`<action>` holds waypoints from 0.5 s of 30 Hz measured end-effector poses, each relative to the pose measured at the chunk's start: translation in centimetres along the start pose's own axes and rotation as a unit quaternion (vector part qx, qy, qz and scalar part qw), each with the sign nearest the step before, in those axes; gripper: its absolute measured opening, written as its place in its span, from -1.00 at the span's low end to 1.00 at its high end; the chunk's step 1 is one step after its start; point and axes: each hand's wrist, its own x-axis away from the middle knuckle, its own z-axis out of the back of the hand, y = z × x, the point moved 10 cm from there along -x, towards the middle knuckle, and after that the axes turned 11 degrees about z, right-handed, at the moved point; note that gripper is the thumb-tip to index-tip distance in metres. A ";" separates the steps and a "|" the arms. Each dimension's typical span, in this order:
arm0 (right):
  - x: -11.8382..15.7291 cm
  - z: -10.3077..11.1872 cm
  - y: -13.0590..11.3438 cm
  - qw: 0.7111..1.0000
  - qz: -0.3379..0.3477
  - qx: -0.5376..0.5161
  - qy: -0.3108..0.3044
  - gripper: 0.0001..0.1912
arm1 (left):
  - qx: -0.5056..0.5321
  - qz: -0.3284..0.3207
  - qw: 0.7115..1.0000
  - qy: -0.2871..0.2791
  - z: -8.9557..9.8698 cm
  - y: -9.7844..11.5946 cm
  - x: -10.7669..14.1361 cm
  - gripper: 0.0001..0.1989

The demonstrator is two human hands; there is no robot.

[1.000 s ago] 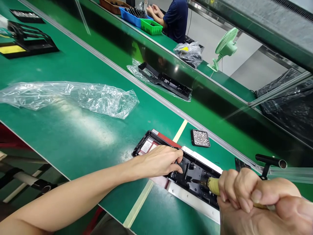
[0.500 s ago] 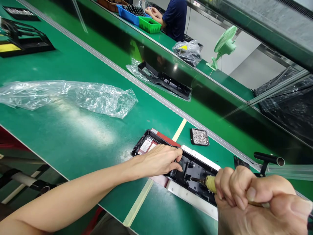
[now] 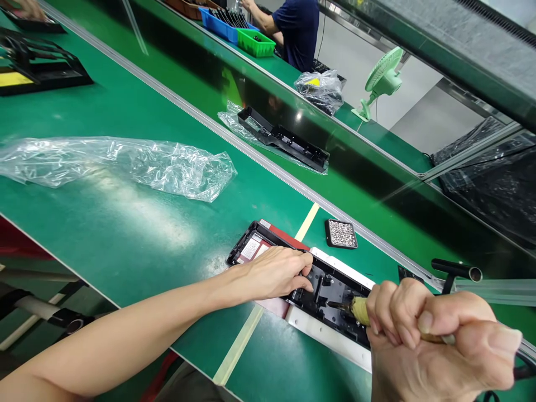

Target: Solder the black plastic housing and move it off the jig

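A long black plastic housing lies in a white fixture, its inside facing up. My left hand reaches across it, fingers bent over the far rim and thumb inside, closed on the housing. In a fist, my right hand grips what looks like a soldering iron with a yellow-wrapped handle. Its dark tip points into the housing, beside a raised post; whether they touch I cannot tell. A small black tray of tiny silvery metal parts sits beyond the fixture.
Clear plastic wrap lies on the green bench at left. Behind the metal rail, another black housing rests on plastic. A black tube holder stands at right. A co-worker sits across; another person's hand shows top left.
My right hand and the iron have shifted very slightly left; my left hand keeps its place. A hand has appeared over the tray at top left, and the co-worker's arms have moved.
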 end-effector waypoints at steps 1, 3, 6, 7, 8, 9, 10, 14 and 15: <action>0.0 0.0 0.0 1.000 -0.001 -0.001 -0.001 -0.69 | 0.000 0.002 1.000 -0.001 0.0 0.0 0.0 -0.70; 0.1 0.0 0.0 1.000 -0.001 -0.002 0.002 -0.69 | 0.000 0.001 1.000 0.000 0.0 0.0 0.1 -0.70; 0.1 0.1 0.0 1.000 0.003 -0.004 0.010 -0.68 | 0.005 -0.002 1.000 0.002 0.0 0.1 0.2 -0.70; 0.1 0.1 0.0 1.000 0.004 -0.004 0.013 -0.68 | 0.007 -0.001 1.000 0.002 0.0 0.1 0.2 -0.70; 0.1 0.1 0.0 1.000 0.004 -0.005 0.014 -0.67 | 0.009 -0.001 1.000 0.001 -0.1 0.0 0.1 -0.70; 0.1 0.2 0.0 1.000 0.004 -0.004 0.015 -0.67 | 0.010 0.001 1.000 0.001 -0.1 0.0 0.1 -0.70; 0.1 0.2 0.0 1.000 0.003 -0.003 0.015 -0.66 | 0.011 0.002 1.000 0.000 -0.1 -0.1 0.1 -0.70; 0.1 0.1 0.1 1.000 -0.001 -0.005 0.005 -0.66 | 0.010 0.005 1.000 -0.005 -0.1 -0.1 0.0 -0.70; 0.1 0.0 0.0 1.000 0.000 -0.007 0.003 -0.66 | 0.010 0.007 1.000 -0.007 -0.1 -0.1 0.1 -0.71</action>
